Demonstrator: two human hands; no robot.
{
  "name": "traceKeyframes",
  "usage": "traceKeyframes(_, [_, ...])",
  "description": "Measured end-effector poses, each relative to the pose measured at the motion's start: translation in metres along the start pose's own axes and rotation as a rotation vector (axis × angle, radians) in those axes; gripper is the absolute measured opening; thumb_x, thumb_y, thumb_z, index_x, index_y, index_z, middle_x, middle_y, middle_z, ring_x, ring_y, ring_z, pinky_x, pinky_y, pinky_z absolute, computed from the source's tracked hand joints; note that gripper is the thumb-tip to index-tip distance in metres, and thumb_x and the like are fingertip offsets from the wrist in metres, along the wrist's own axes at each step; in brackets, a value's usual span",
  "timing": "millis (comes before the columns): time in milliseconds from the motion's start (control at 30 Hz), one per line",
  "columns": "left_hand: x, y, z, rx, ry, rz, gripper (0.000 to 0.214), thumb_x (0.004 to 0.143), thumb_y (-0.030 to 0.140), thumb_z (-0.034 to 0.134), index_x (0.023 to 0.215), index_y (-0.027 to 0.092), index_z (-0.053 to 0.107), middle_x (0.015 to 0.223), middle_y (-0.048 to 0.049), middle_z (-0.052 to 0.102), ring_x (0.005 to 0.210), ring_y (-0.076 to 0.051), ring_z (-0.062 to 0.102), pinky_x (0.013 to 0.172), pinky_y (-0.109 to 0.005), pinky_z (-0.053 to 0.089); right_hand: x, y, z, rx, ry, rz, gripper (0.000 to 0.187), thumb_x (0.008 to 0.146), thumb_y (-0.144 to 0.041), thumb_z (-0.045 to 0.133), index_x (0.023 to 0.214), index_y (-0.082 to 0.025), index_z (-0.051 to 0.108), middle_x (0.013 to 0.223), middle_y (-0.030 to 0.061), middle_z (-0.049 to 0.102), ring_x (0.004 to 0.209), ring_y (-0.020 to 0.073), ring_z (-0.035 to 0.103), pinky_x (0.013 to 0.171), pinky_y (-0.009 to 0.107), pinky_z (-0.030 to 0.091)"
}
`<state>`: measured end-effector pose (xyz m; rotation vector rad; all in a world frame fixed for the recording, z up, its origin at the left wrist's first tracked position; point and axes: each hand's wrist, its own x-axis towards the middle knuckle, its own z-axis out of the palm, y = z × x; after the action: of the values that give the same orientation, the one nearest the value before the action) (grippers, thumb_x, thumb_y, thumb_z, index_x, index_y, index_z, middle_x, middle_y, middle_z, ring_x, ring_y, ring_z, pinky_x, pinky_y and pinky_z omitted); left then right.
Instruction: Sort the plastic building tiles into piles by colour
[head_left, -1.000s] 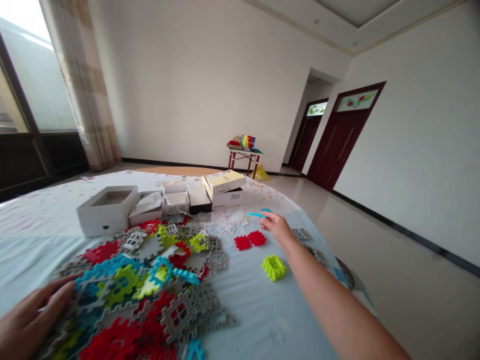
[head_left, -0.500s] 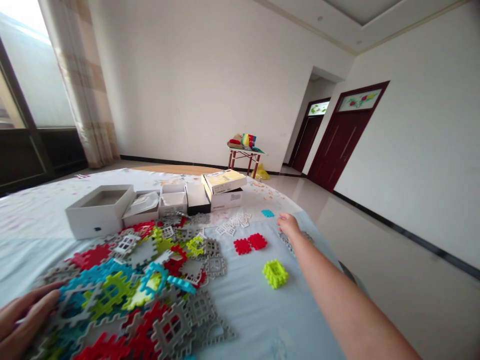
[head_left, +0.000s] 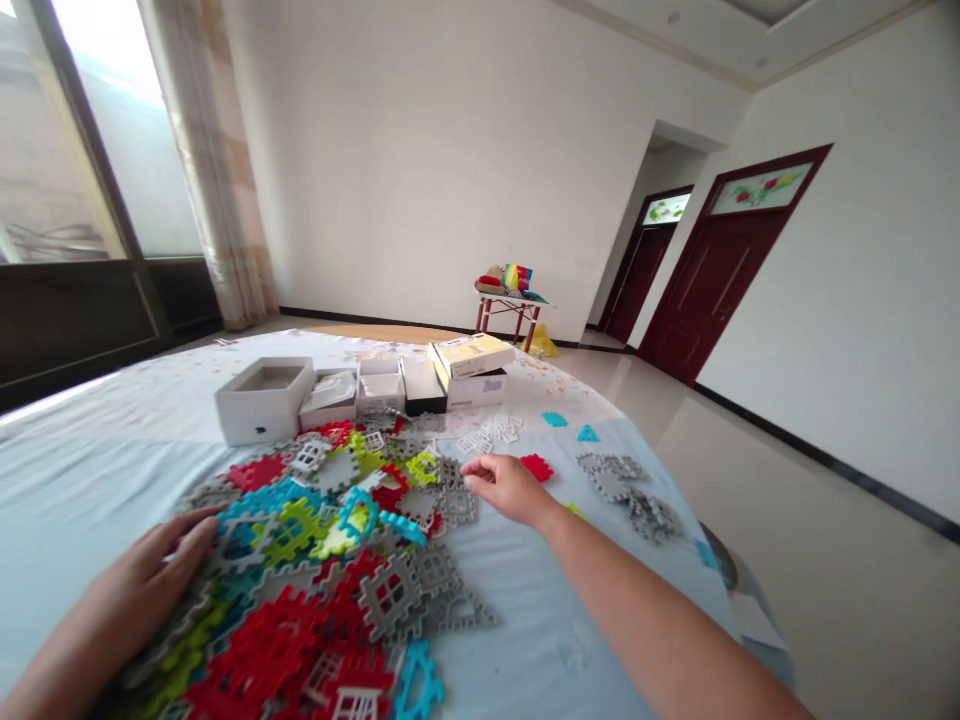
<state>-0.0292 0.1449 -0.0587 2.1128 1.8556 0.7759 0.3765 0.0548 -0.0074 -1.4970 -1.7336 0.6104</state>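
A heap of toothed plastic pieces (head_left: 281,625) is spread at the near left, on a pale blue cloth (head_left: 517,640). By its left edge the left hand (head_left: 146,572) is rested; its thumb and forefinger are seen slightly apart, but it cannot be told whether anything is clamped. The right hand (head_left: 511,490) is held at the far right border of the heap, beside a grey window piece (head_left: 455,506); its fingers are curled close together, and whether a piece is pinched cannot be told.

The pieces are judged to be light, stiff and somewhat slippery, with the thin bars more easily bent. They are best taken by opposite toothed edges. Flat plates, pierced frames and a blue triangle (head_left: 588,433), farther right, are seen; the cloth is softly wrinkled.
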Motion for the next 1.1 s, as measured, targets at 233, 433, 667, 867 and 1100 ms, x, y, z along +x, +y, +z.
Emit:
traceKeyframes(233, [-0.011, 0.023, -0.014, -0.11, -0.079, -0.033, 0.053, 0.076, 0.052, 0.034, 0.11, 0.018, 0.055, 0.108, -0.0065, 0.063, 0.098, -0.023, 0.057, 0.087, -0.031, 0.043, -0.01, -0.041, 0.027, -0.081, -0.096, -0.166, 0.029, 0.073, -0.034, 0.06, 0.097, -0.018, 0.064, 0.091, 0.0044, 0.063, 0.076, 0.0133, 0.059, 0.067, 0.023, 0.046])
traceKeyframes(433, [-0.013, 0.026, -0.016, -0.125, -0.104, -0.015, 0.054, 0.078, 0.052, 0.032, 0.111, 0.016, 0.054, 0.11, -0.0085, 0.061, 0.099, -0.023, 0.056, 0.086, -0.031, 0.042, -0.016, -0.055, 0.042, -0.047, -0.141, -0.225, 0.027, 0.071, -0.038, 0.063, 0.091, -0.021, 0.066, 0.079, 0.0009, 0.062, 0.067, 0.0113, 0.055, 0.062, 0.022, 0.044])
traceKeyframes(667, [-0.014, 0.031, -0.02, -0.136, -0.125, -0.032, 0.054, 0.079, 0.051, 0.03, 0.113, 0.015, 0.052, 0.113, -0.0108, 0.059, 0.101, -0.023, 0.055, 0.091, -0.033, 0.039, -0.009, -0.034, 0.033, 0.213, 0.049, 0.012, 0.03, 0.073, -0.04, 0.059, 0.091, -0.017, 0.066, 0.074, 0.0016, 0.066, 0.065, 0.0131, 0.057, 0.061, 0.024, 0.046])
traceKeyframes(867, [-0.008, 0.024, -0.017, -0.107, -0.141, -0.083, 0.054, 0.076, 0.052, 0.031, 0.11, 0.017, 0.053, 0.11, -0.0093, 0.061, 0.098, -0.023, 0.057, 0.089, -0.033, 0.041, -0.009, -0.008, 0.003, 0.229, 0.201, 0.055, 0.032, 0.069, -0.039, 0.063, 0.091, -0.016, 0.068, 0.071, 0.0018, 0.065, 0.059, 0.0117, 0.055, 0.058, 0.024, 0.046])
traceKeyframes(1100, [0.006, -0.006, 0.002, -0.078, -0.042, 0.003, 0.047, 0.075, 0.051, 0.038, 0.103, 0.02, 0.059, 0.1, -0.0034, 0.067, 0.09, -0.021, 0.061, 0.078, -0.027, 0.047, -0.027, 0.009, -0.019, 0.084, 0.211, 0.002, 0.023, 0.07, -0.028, 0.062, 0.09, -0.019, 0.069, 0.08, 0.0039, 0.064, 0.07, 0.014, 0.059, 0.067, 0.026, 0.049])
